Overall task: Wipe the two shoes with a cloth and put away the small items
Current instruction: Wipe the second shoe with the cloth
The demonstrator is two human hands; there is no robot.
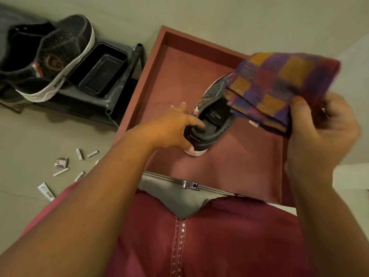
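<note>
Shoes are sitting in two separate places as a person in a maroon tunic (219, 240) is working over an open drawer (175, 62) with a reddish-brown lining. One dark shoe (211, 114) with a pale sole is being held above the drawer floor by the left hand (173, 126), whose fingers are curling into the collar at the heel while the thumb is pressing the outside. Its toe is pointing away and to the right, partly hidden under the cloth. A checked cloth (279, 84) in purple, orange and red, folded into several layers, is being gripped at its near edge by the right hand (319, 132), thumb on top, and is lying against the toe end of the held shoe. Motion blur is softening the cloth's far edge. The second shoe (54, 58), dark with a white sole, is resting on its side on a low black rack (119, 80) at upper left, touching a black rectangular tray (99, 70) beside it. Small items (65, 166), among them white tubes, sticks and a little printed box, are lying scattered on the pale floor (40, 136) well left of the drawer, just past the left forearm. A metal handle (189, 185) is showing on the drawer's front edge.
</note>
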